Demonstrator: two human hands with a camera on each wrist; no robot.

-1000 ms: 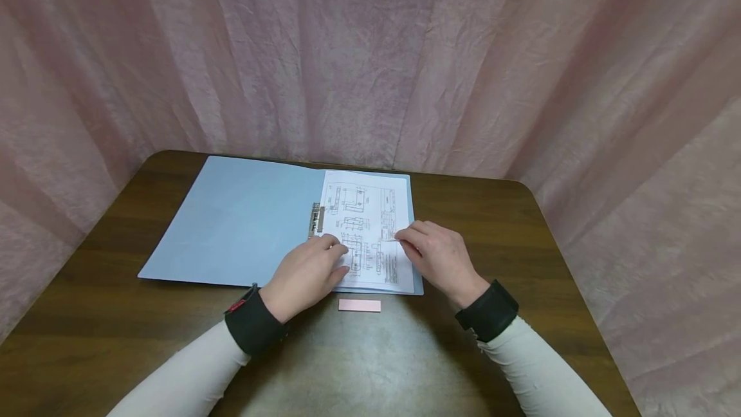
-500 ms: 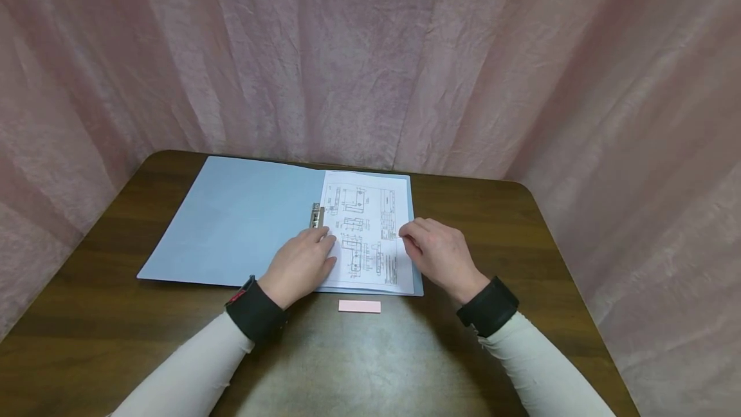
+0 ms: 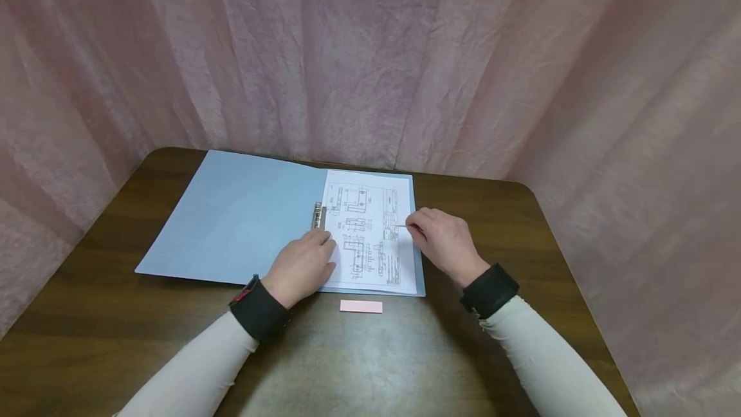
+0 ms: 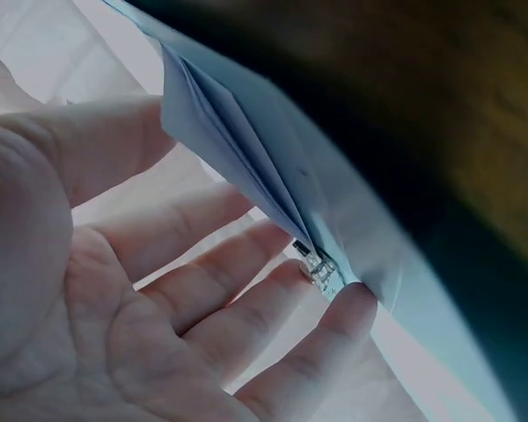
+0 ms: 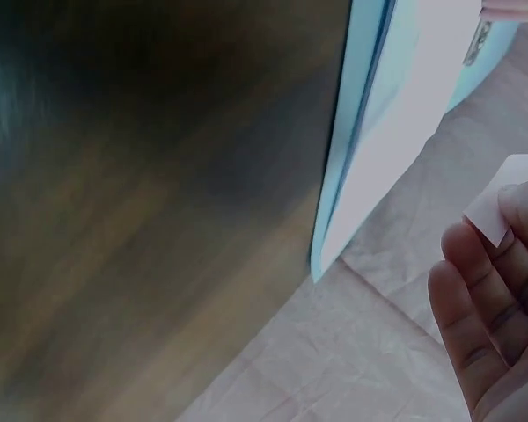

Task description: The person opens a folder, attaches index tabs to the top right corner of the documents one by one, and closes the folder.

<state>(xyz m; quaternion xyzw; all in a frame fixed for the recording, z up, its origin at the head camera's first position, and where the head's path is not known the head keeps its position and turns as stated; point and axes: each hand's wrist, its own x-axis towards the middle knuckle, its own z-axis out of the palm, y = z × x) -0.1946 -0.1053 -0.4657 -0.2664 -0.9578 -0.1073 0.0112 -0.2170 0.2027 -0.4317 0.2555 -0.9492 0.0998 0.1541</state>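
A light blue folder (image 3: 243,211) lies spread on the table, with printed technical drawings (image 3: 370,262) on its right side. My left hand (image 3: 301,266) rests at the left edge of the sheets, just below the metal clip (image 3: 316,216); in the left wrist view its fingers (image 4: 220,308) are extended and reach the clip and the sheet edges. Over the right edge of the drawings, my right hand (image 3: 444,243) pinches a small pale sticky note (image 5: 502,202) between thumb and fingers. From the head view only a thin sliver of the note shows.
A pink sticky note pad (image 3: 361,306) lies on the brown wooden table (image 3: 521,275), just in front of the folder. Behind the table's far edge hangs a pink curtain (image 3: 359,63).
My left hand has slid left, off the drawings' middle to the edge by the clip. The right hand, holding the sticky note, has shifted slightly right and away from me.
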